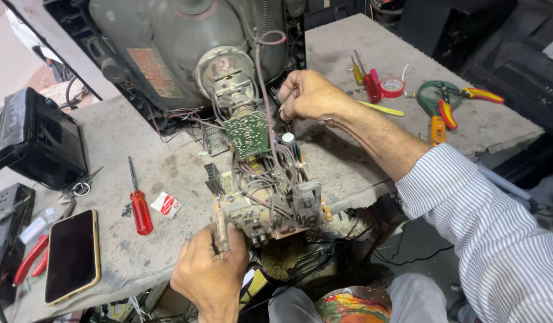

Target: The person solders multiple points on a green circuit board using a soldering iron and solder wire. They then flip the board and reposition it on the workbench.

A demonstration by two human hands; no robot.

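Left hand grip clamped on the circuit board edge; right hand pinches wires.

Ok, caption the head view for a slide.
Left hand grips the circuit board edge while right hand handles wires behind an opened picture tube.

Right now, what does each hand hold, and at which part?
The left hand grips the circuit board at its near left corner. The right hand pinches wires behind the tube.
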